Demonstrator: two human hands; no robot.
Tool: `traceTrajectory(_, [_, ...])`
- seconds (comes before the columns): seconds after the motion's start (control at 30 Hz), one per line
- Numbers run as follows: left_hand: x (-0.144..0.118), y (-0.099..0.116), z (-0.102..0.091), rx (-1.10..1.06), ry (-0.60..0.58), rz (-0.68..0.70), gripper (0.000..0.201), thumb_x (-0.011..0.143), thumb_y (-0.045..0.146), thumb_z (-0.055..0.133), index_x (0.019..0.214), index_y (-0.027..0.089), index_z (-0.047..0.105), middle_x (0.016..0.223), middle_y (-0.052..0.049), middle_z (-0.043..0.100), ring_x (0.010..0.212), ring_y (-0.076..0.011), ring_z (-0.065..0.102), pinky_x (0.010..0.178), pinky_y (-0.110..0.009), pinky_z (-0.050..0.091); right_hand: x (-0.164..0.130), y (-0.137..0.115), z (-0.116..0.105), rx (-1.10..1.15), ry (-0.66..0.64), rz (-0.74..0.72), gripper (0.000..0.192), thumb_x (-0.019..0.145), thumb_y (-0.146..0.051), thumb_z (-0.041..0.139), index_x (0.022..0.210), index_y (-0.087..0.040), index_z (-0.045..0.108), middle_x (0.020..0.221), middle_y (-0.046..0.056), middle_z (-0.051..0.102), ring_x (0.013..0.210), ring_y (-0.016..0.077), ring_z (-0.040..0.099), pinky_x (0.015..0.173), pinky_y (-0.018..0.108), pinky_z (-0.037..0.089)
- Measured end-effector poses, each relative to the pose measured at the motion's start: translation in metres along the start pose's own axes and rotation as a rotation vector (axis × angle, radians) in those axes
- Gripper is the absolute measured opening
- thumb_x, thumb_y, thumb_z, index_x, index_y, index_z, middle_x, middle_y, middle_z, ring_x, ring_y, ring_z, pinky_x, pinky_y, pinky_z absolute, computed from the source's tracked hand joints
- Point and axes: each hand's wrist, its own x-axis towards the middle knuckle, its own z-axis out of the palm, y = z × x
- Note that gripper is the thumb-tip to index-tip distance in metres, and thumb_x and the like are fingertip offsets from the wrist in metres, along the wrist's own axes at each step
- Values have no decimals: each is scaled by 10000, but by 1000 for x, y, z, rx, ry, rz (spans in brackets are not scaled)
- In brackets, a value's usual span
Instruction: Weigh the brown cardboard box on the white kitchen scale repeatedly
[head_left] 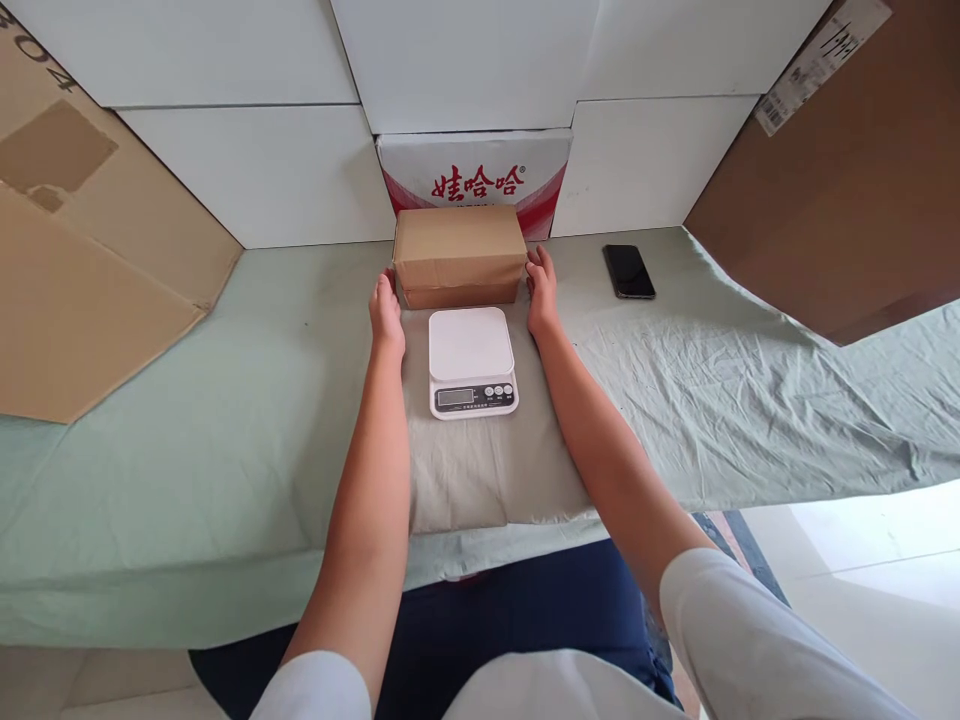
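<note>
A closed brown cardboard box (459,250) sits behind a white digital kitchen scale (471,345) on the cloth. My left hand (386,315) is at the box's left end, its fingers partly hidden along that side. At the opposite end, my right hand (541,292) has its fingers pressed against the right side, so the box is gripped between both palms. The scale's platform is bare, and its display and buttons face me. Whether the box's underside touches the cloth I cannot tell.
A black smartphone (629,272) lies to the right on the green tablecloth (225,430). Behind the box stands a white carton with red lettering (480,170). Large cardboard panels (112,270) flank the left side, with another brown cardboard panel (847,200) on the right.
</note>
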Motion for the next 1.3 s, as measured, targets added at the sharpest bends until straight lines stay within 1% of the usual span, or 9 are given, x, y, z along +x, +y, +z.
traceTrajectory(0.1, [-2, 1, 1, -6, -2, 3, 916, 1041, 865, 503, 1672, 208, 604, 1835, -164, 473, 1773, -281, 349, 1449, -404, 296, 2, 2, 0, -10, -7, -15, 949, 758, -766, 688, 1559, -284, 522, 1807, 119, 507, 1758, 321, 417, 1495, 565, 269])
traceTrajectory(0.2, [-4, 2, 2, -18, 0, 7, 844, 1104, 772, 461, 1690, 174, 571, 1839, -173, 464, 1768, -267, 363, 1454, -409, 291, 4, 5, -1, 2, -3, -21, 919, 748, -758, 706, 1525, -294, 549, 1796, 109, 522, 1754, 335, 420, 1492, 580, 271])
traceTrajectory(0.4, [-7, 4, 2, -16, -19, -11, 749, 1138, 718, 442, 1688, 228, 575, 1840, -121, 478, 1773, -238, 349, 1469, -401, 249, 5, 6, -2, 1, -3, -25, 834, 780, -686, 689, 1510, -311, 543, 1800, 76, 527, 1745, 301, 440, 1495, 553, 267])
traceTrajectory(0.6, [-7, 3, 2, -39, -54, 24, 851, 1061, 818, 509, 1642, 205, 622, 1826, -144, 493, 1767, -281, 368, 1462, -412, 281, 2, 9, 6, 40, -64, 18, 863, 782, -826, 635, 1506, -361, 563, 1753, 4, 588, 1722, 262, 474, 1489, 553, 320])
traceTrajectory(0.77, [-2, -9, 6, -75, -109, 91, 890, 929, 921, 630, 1460, 213, 724, 1700, -166, 633, 1720, -328, 455, 1425, -433, 362, -7, 7, 19, 6, -153, -88, 781, 832, -859, 591, 1414, -340, 643, 1698, -7, 643, 1730, 253, 453, 1515, 491, 290])
traceTrajectory(0.97, [2, -17, 13, -32, -124, 134, 889, 856, 968, 654, 1343, 231, 746, 1668, -175, 656, 1678, -323, 513, 1416, -458, 366, -17, -1, 21, -34, -176, -85, 891, 809, -841, 614, 1526, -315, 559, 1783, 19, 546, 1764, 272, 388, 1522, 502, 269])
traceTrajectory(1.07, [1, -4, 12, -21, -150, 140, 913, 825, 997, 666, 1314, 232, 753, 1636, -182, 675, 1685, -335, 500, 1413, -472, 371, -10, -16, 21, -53, -214, -89, 948, 763, -869, 633, 1537, -330, 544, 1764, 16, 563, 1757, 298, 388, 1527, 527, 245])
traceTrajectory(1.17, [-11, 25, 7, -25, -196, 213, 905, 864, 991, 649, 1332, 223, 750, 1620, -181, 680, 1715, -339, 455, 1413, -470, 377, -3, -47, 18, -130, -325, -187, 967, 767, -914, 639, 1567, -383, 525, 1763, -22, 562, 1754, 313, 382, 1529, 552, 225])
traceTrajectory(1.3, [-49, 63, -5, 16, -253, 347, 781, 1018, 885, 562, 1435, 246, 731, 1624, -147, 680, 1714, -326, 461, 1430, -468, 355, -30, -90, 9, -212, -404, -328, 982, 832, -949, 608, 1661, -447, 449, 1833, -81, 448, 1836, 326, 199, 1541, 585, 151])
